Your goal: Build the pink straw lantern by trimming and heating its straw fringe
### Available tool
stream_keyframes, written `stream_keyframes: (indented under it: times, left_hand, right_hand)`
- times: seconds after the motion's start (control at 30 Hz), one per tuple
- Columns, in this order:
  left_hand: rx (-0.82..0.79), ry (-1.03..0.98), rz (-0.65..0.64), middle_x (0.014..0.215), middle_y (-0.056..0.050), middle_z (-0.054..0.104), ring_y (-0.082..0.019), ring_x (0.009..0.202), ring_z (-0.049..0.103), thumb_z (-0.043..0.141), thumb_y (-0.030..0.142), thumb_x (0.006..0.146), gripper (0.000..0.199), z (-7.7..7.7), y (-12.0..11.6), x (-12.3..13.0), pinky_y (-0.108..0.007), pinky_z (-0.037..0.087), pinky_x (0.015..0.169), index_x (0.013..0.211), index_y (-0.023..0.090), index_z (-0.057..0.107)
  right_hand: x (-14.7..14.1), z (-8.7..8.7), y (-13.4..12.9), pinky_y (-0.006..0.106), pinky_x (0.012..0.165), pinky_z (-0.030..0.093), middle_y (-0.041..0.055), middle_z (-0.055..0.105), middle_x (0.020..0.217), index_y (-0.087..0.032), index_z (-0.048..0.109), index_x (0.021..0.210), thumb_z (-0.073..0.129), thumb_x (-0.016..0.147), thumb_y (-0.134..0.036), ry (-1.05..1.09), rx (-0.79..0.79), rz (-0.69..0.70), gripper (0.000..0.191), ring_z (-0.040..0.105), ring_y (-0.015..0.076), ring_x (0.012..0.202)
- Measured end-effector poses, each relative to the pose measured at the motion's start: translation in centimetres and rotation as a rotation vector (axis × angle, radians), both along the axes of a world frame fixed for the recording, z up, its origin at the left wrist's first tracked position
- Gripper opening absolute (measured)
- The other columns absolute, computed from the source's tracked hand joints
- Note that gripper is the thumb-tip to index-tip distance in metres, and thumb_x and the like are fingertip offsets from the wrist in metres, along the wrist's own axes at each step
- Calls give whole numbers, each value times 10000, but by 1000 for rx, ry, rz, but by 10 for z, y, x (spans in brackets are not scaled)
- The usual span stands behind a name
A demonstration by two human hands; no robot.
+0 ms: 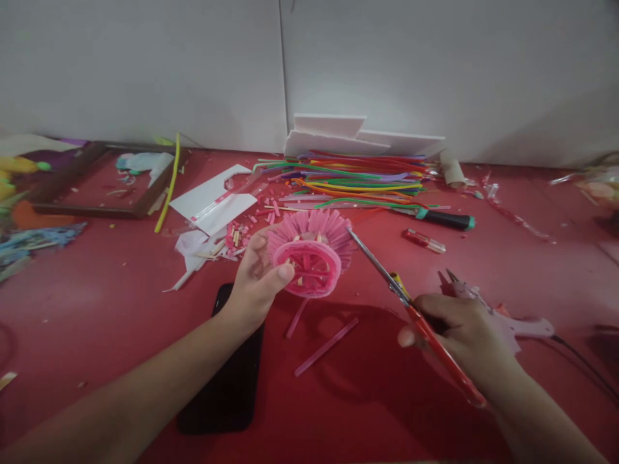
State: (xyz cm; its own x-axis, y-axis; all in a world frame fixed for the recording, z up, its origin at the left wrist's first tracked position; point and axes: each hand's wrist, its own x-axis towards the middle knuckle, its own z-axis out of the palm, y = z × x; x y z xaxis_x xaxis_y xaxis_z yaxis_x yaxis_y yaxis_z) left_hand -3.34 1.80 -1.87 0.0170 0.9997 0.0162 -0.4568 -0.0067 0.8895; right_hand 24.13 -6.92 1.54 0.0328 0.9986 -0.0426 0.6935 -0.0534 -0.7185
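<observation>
Head view: the pink fringed piece (pixel 312 247) is held in the left hand (pixel 253 283), raised above the red table (pixel 372 403). The thumb lies over the near ring and the other fingers curl behind, partly hidden; grip confirmed. The right hand (pixel 461 325) is closed around the red-handled scissors (pixel 420 322), their tip at or just beside the fringe's right edge; contact cannot be confirmed. The blades look close together.

Handling assessment: the piece appears light, hollow and built of many thin strips. The ring (pixel 334 274), with spokes across it, is judged the stiffer part; the fringe (pixel 333 229) likely bends and creases under pressure. Surfaces may be somewhat slippery, and joints could come apart if twisted. Recommended hold: the ring's rim, lightly pinched, with fingers clear of the fringe and blades.

Surroundings: a loose pink strip (pixel 326 348) lies beneath; a black phone (pixel 229 380) lies below the left forearm.
</observation>
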Motion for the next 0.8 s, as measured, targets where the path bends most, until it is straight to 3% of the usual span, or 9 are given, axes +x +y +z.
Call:
stream_keyframes:
  times: [0.17, 0.33, 0.43, 0.53, 0.67, 0.8]
  left_hand:
    - [65, -9, -25, 985, 19, 732, -233, 1121, 699, 972, 464, 617, 511, 1, 2, 2, -396, 540, 1057, 965, 275, 648]
    - [84, -13, -56, 1079, -19, 760, -248, 1098, 729, 956, 473, 642, 524, -7, 5, -3, -407, 571, 1020, 1006, 257, 646]
    - [21, -29, -9, 1092, -12, 760, -215, 1026, 742, 945, 466, 666, 508, -15, 4, -8, -354, 605, 916, 1024, 262, 647]
    - [13, -46, 5, 1015, 2, 755, -210, 1023, 742, 949, 463, 658, 501, -17, 4, -9, -345, 604, 922, 1014, 262, 660]
    - [61, -32, -11, 844, 27, 721, -236, 1032, 745, 949, 484, 650, 476, -9, 4, -4, -385, 594, 984, 967, 264, 671]
    - [82, 6, -7, 882, 26, 737, -224, 1009, 749, 949, 515, 638, 496, -2, 3, -1, -378, 594, 990, 971, 264, 680]
  right_hand:
    - [4, -13, 0, 270, 459, 206, -48, 305, 517, -216, 431, 498, 647, 792, -832, -52, 143, 53, 715, 254, 104, 503]
    - [8, -21, 5, 271, 460, 200, -58, 277, 541, -223, 430, 548, 590, 837, -833, -62, 187, 82, 693, 248, 107, 509]
    - [8, -14, 8, 262, 456, 195, -65, 279, 546, -228, 423, 579, 612, 823, -826, -42, 168, 105, 673, 249, 102, 508]
    - [7, -7, 10, 256, 448, 210, -60, 311, 541, -231, 429, 583, 594, 817, -836, -23, 102, 133, 670, 271, 102, 495]
    - [5, -2, 12, 254, 442, 228, -50, 340, 531, -229, 445, 572, 589, 784, -865, -24, -12, 131, 686, 303, 107, 490]
    - [3, -1, 12, 256, 446, 227, -45, 333, 537, -230, 429, 553, 564, 760, -902, -17, -55, 110, 716, 310, 108, 495]
